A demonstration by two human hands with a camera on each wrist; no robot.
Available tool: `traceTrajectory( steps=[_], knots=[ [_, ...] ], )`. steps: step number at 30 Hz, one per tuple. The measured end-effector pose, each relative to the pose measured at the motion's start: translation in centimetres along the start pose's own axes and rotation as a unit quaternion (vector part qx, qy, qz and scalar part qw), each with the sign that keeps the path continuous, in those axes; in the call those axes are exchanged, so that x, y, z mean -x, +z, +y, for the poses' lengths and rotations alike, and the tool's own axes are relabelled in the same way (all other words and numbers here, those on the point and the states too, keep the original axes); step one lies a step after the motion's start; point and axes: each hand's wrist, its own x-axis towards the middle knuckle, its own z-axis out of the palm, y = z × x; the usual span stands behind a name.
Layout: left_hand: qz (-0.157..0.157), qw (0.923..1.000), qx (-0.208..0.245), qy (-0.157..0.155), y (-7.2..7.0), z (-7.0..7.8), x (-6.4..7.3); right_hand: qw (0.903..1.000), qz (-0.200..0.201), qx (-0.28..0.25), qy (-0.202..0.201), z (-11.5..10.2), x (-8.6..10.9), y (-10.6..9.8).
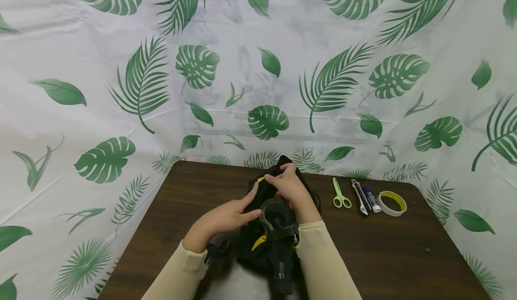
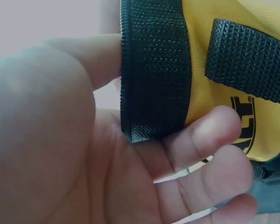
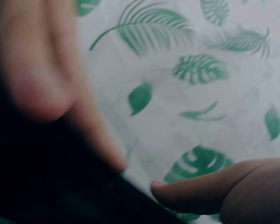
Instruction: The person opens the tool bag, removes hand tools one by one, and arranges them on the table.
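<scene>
Fingers of our left hand [image 1: 226,219] hold the edge of a black-and-yellow bag [image 1: 262,195]: one digit passes behind the rim with its zipper teeth [image 2: 125,102], while three others lie, slightly bent, against the outer side. Just beyond those three fingertips runs the yellow panel [image 2: 200,46], with part of some black lettering [image 2: 242,111] right beside them and a black webbing strap [image 2: 247,56] above.

Our right hand [image 1: 292,190] reaches over the bag's far, upper part, up and to the right of our left fingers. Its fingers are bent over the dark fabric, with another fingertip close by the edge; we cannot tell whether they pinch it. The bag thus lies between and beneath both sets of fingers, on a dark brown table [image 1: 383,246].

Well to the right of our right fingers lie, in order outward, light green scissors [image 1: 339,196], a cutter [image 1: 359,196], a blue-capped tube [image 1: 372,200] and a roll of tape [image 1: 391,212], the cutter and the tube close side by side. Beyond our fingertips hangs a white cloth [image 1: 242,30] printed with green leaves. Cream sleeves [image 1: 327,259] end behind our fingers, at the wrists.
</scene>
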Motion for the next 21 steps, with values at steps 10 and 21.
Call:
traceTrajectory(
  steps=[10,21],
  knots=[
    [-0.005,0.9999,-0.006,-0.012,-0.2,-0.1,0.1,0.9931,-0.010,0.116,-0.014,4.4,-1.4,0.2],
    [-0.003,0.9999,-0.007,-0.013,-0.2,-0.2,0.2,0.9947,-0.041,0.094,-0.008,6.4,-0.6,-1.3]
  ],
)
